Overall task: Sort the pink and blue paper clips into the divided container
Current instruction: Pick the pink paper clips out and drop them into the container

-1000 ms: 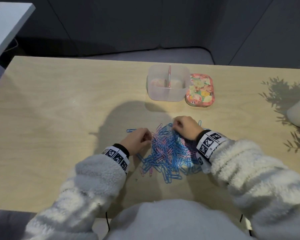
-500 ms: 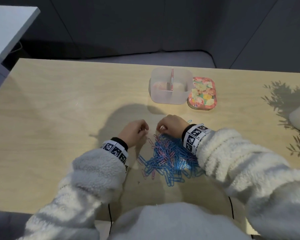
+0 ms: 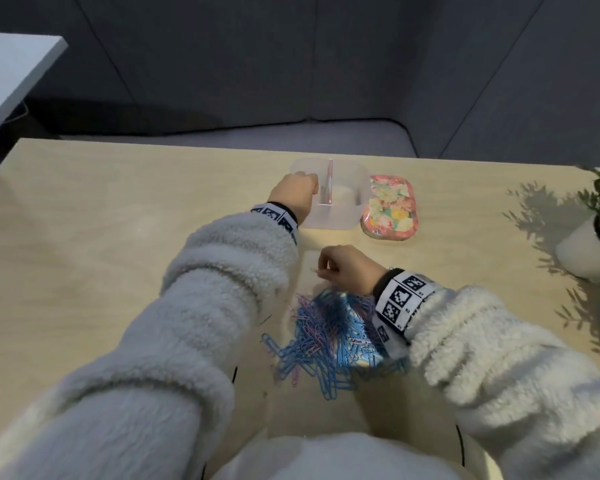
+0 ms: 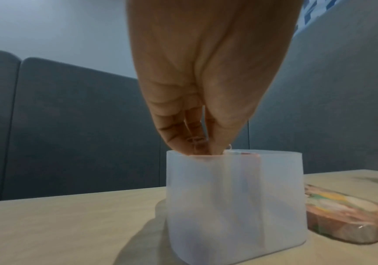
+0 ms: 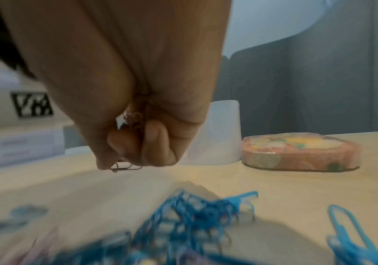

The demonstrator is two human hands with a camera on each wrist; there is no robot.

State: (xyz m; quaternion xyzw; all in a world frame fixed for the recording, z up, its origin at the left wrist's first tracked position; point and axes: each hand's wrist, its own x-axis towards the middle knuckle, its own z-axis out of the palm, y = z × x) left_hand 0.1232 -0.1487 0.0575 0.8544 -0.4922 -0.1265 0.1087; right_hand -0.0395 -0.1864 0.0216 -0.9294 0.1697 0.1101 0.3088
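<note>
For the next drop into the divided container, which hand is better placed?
Left. The left hand is over the divided container, fingertips dipping past the rim of its left compartment. The right hand pinches paper clips near the pile, short of the container.

No word, brand or number can be read anywhere in these views. The only sign-like marks are the black-and-white square code patterns on the band at the right wrist (image 3: 403, 299) and on the band at the left wrist (image 3: 274, 216); beside the right band's squares sit tiny characters too small to make out. In the right wrist view a blurred black-and-white patch (image 5: 32, 105) shows on a white surface at the left edge, and faint grey lines of print lie below it, none of them legible.
</note>
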